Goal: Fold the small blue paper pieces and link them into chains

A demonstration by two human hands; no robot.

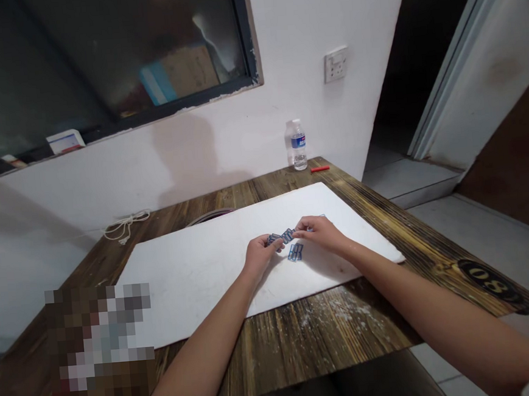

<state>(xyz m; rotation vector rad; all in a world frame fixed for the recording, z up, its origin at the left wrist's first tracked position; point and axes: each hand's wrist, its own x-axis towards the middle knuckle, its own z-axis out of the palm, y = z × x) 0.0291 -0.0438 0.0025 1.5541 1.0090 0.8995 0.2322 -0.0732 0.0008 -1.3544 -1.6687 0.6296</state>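
Note:
My left hand [260,256] and my right hand [320,233] hover close together over a white board [198,282] lying on a wooden table [312,340]. Between them they pinch a chain of small blue-edged flat pieces [280,237], whose exact kind is too small to tell. Just below the hands, a similar blue piece [295,252] lies on the board. Another blue corner [322,216] peeks out beyond my right hand, mostly hidden by my fingers.
A plastic water bottle [297,145] and a red stick [319,169] stand at the table's far corner. A white cord [127,226] lies at the left, near the wall. A pixelated patch covers the table's near left. The table's right edge drops to the floor.

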